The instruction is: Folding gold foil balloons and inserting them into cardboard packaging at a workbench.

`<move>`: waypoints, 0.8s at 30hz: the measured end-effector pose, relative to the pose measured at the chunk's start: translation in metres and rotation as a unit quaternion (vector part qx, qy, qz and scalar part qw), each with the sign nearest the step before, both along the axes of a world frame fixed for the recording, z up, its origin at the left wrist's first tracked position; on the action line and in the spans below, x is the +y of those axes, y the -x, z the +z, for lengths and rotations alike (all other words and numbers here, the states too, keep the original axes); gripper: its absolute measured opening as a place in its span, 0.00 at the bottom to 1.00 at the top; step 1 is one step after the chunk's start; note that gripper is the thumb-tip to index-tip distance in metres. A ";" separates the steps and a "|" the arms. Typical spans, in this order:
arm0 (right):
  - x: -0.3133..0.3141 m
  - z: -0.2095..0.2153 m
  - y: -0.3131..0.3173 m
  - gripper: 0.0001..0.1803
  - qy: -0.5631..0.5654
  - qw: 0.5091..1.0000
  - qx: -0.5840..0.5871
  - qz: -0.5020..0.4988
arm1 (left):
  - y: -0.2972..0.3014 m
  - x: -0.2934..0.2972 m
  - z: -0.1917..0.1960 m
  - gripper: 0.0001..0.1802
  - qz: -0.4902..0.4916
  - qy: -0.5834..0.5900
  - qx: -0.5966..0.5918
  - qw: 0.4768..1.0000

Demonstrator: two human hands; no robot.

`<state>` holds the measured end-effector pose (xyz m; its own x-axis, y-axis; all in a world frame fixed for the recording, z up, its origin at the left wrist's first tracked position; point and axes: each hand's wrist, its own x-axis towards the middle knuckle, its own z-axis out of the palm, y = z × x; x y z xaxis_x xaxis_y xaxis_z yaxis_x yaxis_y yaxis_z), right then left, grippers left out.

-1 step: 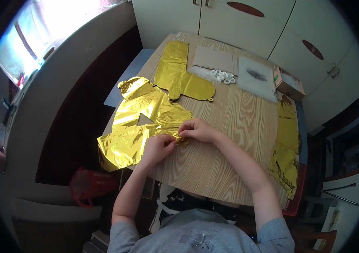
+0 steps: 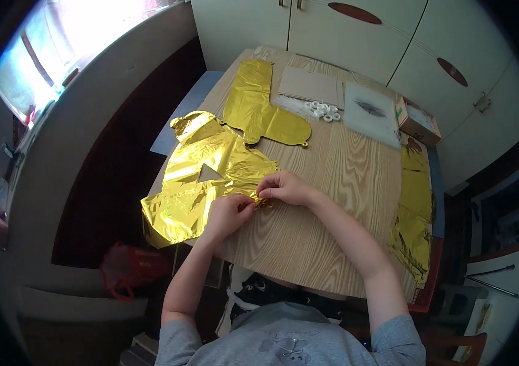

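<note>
A flat, crinkled gold foil balloon [image 2: 195, 155] with a triangular opening lies along the table's left side, one corner hanging past the edge. My left hand [image 2: 230, 213] is closed in a pinch on its lower right end. Close beside it, the fingertips of my right hand [image 2: 287, 188] pinch the same bunched bit of foil. The fingers hide exactly what they grip there. Farther back rests a second flat gold foil balloon [image 2: 250, 104], L-shaped and smoother, close to the first one's upper edge.
On the wood-grain table [image 2: 338, 201], white ribbon rolls [image 2: 323, 111] sit by a grey-beige board [image 2: 312, 85]. Right of them are a clear plastic bag [image 2: 369, 110] and a small box [image 2: 418, 121]. More gold foil [image 2: 413, 213] lies along the right edge. A red bag [image 2: 132, 268] stands low at left.
</note>
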<state>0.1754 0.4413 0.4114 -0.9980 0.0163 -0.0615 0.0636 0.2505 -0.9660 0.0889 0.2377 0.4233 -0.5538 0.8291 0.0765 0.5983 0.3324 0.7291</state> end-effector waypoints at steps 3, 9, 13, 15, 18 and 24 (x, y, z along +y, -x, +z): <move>-0.009 0.013 -0.001 0.10 -0.072 0.997 0.024 -0.003 | -0.004 0.002 0.002 0.12 0.010 0.016 0.024 1.000; -0.026 0.014 -0.005 0.09 -0.265 0.931 0.235 -0.086 | -0.012 0.013 0.001 0.13 0.060 0.002 0.091 0.994; -0.030 0.002 -0.023 0.09 -0.417 0.837 0.323 -0.143 | -0.008 0.014 -0.007 0.11 0.113 -0.061 0.003 0.992; -0.026 -0.007 -0.031 0.11 -0.431 0.853 0.281 -0.087 | -0.005 0.014 -0.015 0.10 0.114 -0.085 -0.020 0.990; -0.019 -0.021 -0.030 0.16 -0.444 0.857 0.257 -0.053 | -0.005 0.014 -0.016 0.10 0.108 -0.108 -0.027 0.988; -0.018 -0.012 -0.020 0.32 -0.484 0.868 0.108 -0.017 | -0.006 0.012 -0.013 0.10 0.120 -0.118 0.006 0.986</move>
<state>0.1957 0.4238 0.3995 -0.9826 -0.0149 0.1853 -0.0698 0.9533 -0.2937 0.0946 0.2495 0.4108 -0.7290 0.6329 0.2607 0.5333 0.2864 0.7960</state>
